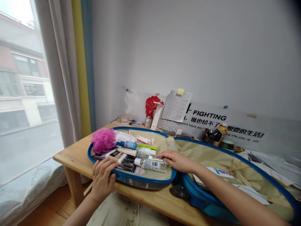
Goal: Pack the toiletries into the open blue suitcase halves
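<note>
An opened blue-rimmed suitcase (153,184) lies on the table, its left half packed with toiletries. My left hand (103,177) is at the front left rim, fingers spread over it and their tips by a black-and-beige box (117,156). My right hand (176,160) reaches in from the right, its fingers closed around the right end of a slim white tube (155,159). Just in front lies a clear bottle with a white cap (150,165). Behind are a pale green bottle (146,151), a cream tube (127,151), a blue bottle (129,144) and a pink bath puff (103,140).
The suitcase's right half (199,150) holds a white box (219,173) and papers. A caster wheel (180,191) sits between the halves. Along the wall stand a white lamp (156,116), small jars and a yellow bottle (219,133). A curtained window is at left.
</note>
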`<move>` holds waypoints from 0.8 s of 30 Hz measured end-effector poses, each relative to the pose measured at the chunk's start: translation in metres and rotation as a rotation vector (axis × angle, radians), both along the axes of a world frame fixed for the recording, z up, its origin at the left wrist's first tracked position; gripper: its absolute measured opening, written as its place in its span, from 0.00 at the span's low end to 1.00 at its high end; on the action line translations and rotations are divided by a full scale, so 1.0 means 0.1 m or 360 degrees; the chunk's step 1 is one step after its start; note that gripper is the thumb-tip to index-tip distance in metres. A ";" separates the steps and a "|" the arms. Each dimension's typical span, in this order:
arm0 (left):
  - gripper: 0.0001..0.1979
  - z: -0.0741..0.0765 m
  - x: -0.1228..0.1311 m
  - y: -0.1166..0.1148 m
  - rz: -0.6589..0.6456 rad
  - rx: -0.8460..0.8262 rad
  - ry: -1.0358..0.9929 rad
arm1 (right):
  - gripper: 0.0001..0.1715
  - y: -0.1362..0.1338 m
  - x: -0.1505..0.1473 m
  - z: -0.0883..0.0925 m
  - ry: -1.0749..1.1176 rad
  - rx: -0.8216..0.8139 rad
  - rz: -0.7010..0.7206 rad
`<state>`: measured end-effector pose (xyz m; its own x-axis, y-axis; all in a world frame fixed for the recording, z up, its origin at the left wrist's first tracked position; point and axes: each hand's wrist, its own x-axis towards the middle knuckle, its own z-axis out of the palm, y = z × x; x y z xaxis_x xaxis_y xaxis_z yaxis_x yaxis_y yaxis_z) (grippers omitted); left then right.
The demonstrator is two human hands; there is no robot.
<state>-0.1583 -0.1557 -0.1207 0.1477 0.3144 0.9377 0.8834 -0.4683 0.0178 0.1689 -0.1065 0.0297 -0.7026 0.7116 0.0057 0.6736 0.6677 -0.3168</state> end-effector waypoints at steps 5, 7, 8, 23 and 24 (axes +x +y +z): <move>0.15 0.00 0.00 0.00 0.0003 -0.0012 0.0006 | 0.21 -0.03 0.02 0.02 0.0019 0.0150 -0.0047; 0.15 0.00 0.00 0.00 0.0001 0.0004 0.0005 | 0.19 -0.04 0.04 0.02 0.0001 0.0165 -0.0081; 0.15 0.00 0.00 0.00 0.0001 0.0006 0.0006 | 0.19 -0.04 0.04 0.02 -0.0010 0.0171 -0.0094; 0.14 0.00 -0.01 0.00 0.0004 -0.0013 0.0021 | 0.17 0.27 0.93 0.29 -0.0099 0.0146 -0.0931; 0.14 0.00 -0.01 0.00 0.0006 -0.0017 0.0016 | 0.15 0.28 1.05 0.26 -0.0177 0.0053 -0.0958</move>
